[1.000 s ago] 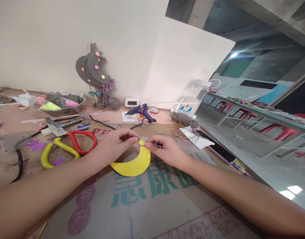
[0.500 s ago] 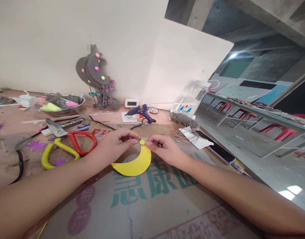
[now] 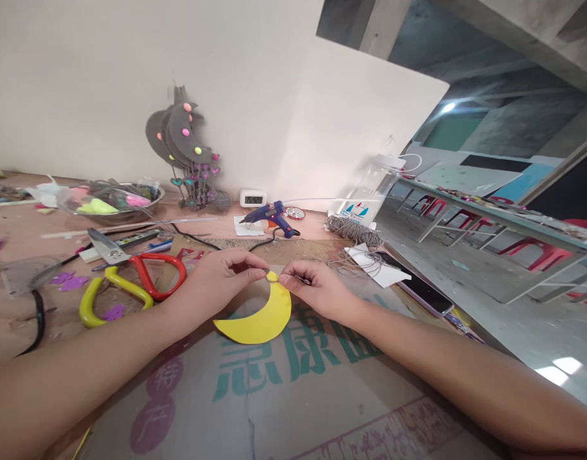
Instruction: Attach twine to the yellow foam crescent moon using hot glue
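A yellow crescent cutout (image 3: 259, 324) hangs by its upper tip between my hands, over a printed cardboard sheet (image 3: 284, 409). At that tip my right hand (image 3: 317, 286) pinches the crescent's edge between thumb and fingers. My left hand (image 3: 229, 281) is closed in a pinch on a thin grey cord that lies against the tip. Most of the cord is hidden by my fingers. Beyond my right hand, loose strands run near a ball of grey cord (image 3: 353, 231).
Scissors with red and yellow handles (image 3: 158, 284) lie beside my left forearm. Behind my hands are a blue glue gun (image 3: 274, 218), a small digital clock (image 3: 252, 198) and a bowl of craft pieces (image 3: 114, 207). A phone (image 3: 421, 284) and a plastic jug (image 3: 370, 188) stand right.
The crescent's lower end has swung slightly down and toward me. The grey loop seen around its tip has shifted, baring more yellow there. Both hands stay nearly in place.
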Demonstrator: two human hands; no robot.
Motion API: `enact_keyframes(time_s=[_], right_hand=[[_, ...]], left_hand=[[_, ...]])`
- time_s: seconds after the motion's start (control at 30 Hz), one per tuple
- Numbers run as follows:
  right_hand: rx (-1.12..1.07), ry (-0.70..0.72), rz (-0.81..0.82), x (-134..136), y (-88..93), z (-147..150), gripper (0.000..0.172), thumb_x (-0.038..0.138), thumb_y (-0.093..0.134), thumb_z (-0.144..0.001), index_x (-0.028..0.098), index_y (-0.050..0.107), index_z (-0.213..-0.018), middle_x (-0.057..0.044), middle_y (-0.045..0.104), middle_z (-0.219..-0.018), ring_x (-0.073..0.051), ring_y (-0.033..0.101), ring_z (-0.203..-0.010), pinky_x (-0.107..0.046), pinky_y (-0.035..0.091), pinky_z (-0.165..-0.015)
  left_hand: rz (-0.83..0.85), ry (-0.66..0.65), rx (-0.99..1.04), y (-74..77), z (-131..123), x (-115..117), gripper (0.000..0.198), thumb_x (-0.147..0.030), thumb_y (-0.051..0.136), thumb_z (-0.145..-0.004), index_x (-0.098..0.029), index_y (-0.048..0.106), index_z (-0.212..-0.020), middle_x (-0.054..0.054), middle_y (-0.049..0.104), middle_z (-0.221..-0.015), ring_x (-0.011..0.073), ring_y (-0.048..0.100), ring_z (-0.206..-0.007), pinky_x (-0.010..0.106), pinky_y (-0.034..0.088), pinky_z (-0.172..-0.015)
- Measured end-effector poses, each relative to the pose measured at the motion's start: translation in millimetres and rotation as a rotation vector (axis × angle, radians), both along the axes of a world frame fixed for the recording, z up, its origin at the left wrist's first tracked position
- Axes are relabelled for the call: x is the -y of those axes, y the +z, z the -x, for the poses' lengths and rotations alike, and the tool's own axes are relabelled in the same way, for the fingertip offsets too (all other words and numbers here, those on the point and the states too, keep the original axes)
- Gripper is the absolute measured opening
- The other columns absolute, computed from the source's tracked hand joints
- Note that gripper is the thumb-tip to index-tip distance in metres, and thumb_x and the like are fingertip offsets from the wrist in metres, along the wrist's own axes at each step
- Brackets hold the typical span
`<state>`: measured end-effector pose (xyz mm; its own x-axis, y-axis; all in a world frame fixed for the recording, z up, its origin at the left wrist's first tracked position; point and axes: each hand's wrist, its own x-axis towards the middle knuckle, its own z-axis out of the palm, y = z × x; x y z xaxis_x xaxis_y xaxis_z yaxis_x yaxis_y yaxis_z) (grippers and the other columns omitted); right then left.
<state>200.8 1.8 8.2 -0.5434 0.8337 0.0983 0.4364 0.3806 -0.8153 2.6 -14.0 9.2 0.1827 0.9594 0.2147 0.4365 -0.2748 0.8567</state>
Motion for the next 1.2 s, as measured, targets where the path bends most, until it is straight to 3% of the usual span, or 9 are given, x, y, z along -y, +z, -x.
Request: enact_keyframes(time_s=[0.27,0.5,0.73,1.07,1.2], right_hand=[[0.008,0.002,-0.007,0.7,1.3,1.0,0.030,0.044,0.047,-0.081,0.015,0.054,-0.073,0.002,0.045,-0.062,-0.009,0.039,-0.057,-0.020,0.035,-0.053],[0.032,-0.004,-0.015,0.1,1.0,0.1,0.032,0.045,0.046,-0.082,0.015,0.053,-0.074,0.001,0.048,-0.064,-0.009,0.042,-0.058,-0.021,0.036,-0.054],[0.030,-0.001,-0.015,0.7,0.9,0.7,0.032,0.046,0.046,-0.082,0.015,0.053,-0.075,0.001,0.048,-0.064,-0.009,0.042,-0.058,-0.021,0.035,-0.053],[0.072,0.000,-0.164,1.4,3.0,-1.3,0.035,0.044,0.044,-0.083,0.015,0.049,-0.063,0.003,0.039,-0.058,-0.009,0.036,-0.056,-0.021,0.030,-0.051],[0.012,-0.040,-0.230,3.2,5.5,-0.9,0.026,0.042,0.045,-0.083,0.017,0.053,-0.083,0.002,0.042,-0.062,-0.009,0.038,-0.056,-0.021,0.031,-0.053]], left_hand=[[-0.008,0.013,-0.021,0.5,0.6,-1.0,0.023,-0.040,0.057,-0.070,-0.021,0.068,-0.077,0.001,0.068,-0.077,0.0171,0.059,-0.072,0.026,0.046,-0.066],[0.017,-0.007,-0.041,0.1,1.4,-1.3,0.029,-0.043,0.053,-0.073,-0.023,0.067,-0.087,0.001,0.068,-0.080,0.0171,0.059,-0.074,0.024,0.046,-0.063],[0.027,-0.056,-0.086,0.7,1.9,-0.2,0.034,-0.049,0.048,-0.074,-0.019,0.065,-0.082,0.000,0.065,-0.072,0.0153,0.055,-0.067,0.023,0.041,-0.057],[0.030,-0.011,-0.138,-1.8,2.1,-4.1,0.036,-0.050,0.045,-0.074,-0.019,0.064,-0.078,0.000,0.061,-0.066,0.0147,0.053,-0.062,0.023,0.039,-0.054],[0.025,0.011,-0.105,-2.5,2.2,-4.4,0.034,-0.049,0.045,-0.074,-0.019,0.062,-0.076,-0.001,0.060,-0.065,0.0140,0.053,-0.061,0.023,0.038,-0.054]])
